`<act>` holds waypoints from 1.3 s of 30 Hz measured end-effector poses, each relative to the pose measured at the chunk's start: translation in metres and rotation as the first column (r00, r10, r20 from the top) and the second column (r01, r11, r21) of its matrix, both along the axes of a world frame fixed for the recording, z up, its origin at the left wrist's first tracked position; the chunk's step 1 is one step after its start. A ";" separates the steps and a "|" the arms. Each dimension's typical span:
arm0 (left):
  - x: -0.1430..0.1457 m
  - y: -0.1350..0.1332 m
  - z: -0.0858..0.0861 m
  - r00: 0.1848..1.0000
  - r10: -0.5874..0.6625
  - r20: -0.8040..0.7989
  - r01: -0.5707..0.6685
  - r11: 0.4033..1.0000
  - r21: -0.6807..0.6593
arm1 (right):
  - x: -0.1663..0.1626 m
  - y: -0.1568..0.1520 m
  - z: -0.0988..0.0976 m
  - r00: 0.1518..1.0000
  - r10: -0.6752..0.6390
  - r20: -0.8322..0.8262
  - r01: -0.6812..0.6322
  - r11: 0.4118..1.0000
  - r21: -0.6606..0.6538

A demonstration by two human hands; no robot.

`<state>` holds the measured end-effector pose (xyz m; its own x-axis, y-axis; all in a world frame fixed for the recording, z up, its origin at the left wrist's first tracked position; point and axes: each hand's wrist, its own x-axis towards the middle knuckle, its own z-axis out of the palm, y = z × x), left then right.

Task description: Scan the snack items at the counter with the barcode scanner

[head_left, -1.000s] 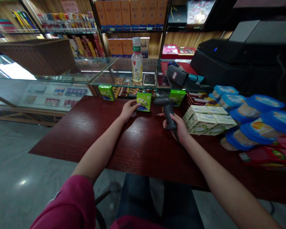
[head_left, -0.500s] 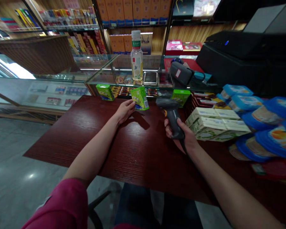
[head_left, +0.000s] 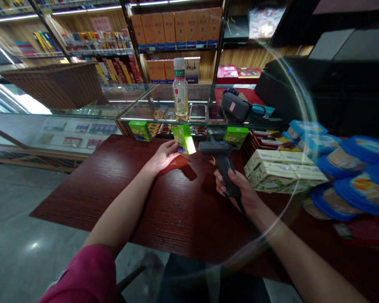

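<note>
My left hand (head_left: 163, 156) holds a small green carton (head_left: 183, 138) tilted above the dark red table (head_left: 120, 185), one face lit bright yellow. My right hand (head_left: 236, 189) is wrapped round the handle of a dark grey barcode scanner (head_left: 220, 162), whose head points left toward the carton. Two more green cartons (head_left: 140, 130) (head_left: 236, 136) stand at the table's far edge, one on each side.
White boxes (head_left: 281, 168), blue-lidded tubs (head_left: 350, 168) and red packets (head_left: 363, 229) fill the table's right side. Behind stands a glass counter (head_left: 164, 107) with a drink bottle (head_left: 180, 87) and a phone (head_left: 198, 112). Black equipment (head_left: 306, 84) sits at the back right; shelves line the wall.
My left hand lifted the green carton off the table and tilted it. My right hand raised the scanner and aimed it at the carton, which now shows a lit face.
</note>
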<state>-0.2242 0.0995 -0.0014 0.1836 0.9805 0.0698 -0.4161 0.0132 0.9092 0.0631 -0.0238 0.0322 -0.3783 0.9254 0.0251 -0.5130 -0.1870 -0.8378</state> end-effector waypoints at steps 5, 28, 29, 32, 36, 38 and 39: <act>0.000 0.000 -0.001 1.000 0.012 0.016 -0.012 1.000 0.008 | 0.001 0.001 0.001 1.000 -0.018 0.002 0.018 1.000 -0.002; -0.090 -0.049 0.015 0.764 0.513 -0.391 -0.461 0.858 0.226 | 0.004 0.006 -0.006 0.991 -0.049 0.128 0.050 0.999 -0.002; -0.094 -0.051 0.016 0.742 0.533 -0.406 -0.480 0.846 0.233 | 0.004 0.006 -0.007 0.989 -0.052 0.136 0.052 0.999 -0.001; -0.098 -0.050 0.018 0.698 0.571 -0.432 -0.513 0.820 0.254 | 0.004 0.008 -0.012 0.988 -0.059 0.143 0.061 0.998 -0.008; -0.075 -0.041 0.013 0.650 0.668 -0.362 -0.607 0.743 0.281 | 0.004 0.009 -0.015 0.989 -0.058 0.134 0.061 0.998 -0.017; -0.056 -0.037 0.008 0.577 0.747 -0.331 -0.669 0.664 0.332 | 0.003 0.008 -0.013 0.989 -0.058 0.140 0.061 0.998 -0.024; -0.047 -0.035 0.005 0.522 0.785 -0.333 -0.689 0.618 0.378 | 0.003 0.007 -0.012 0.988 -0.056 0.146 0.061 0.998 -0.030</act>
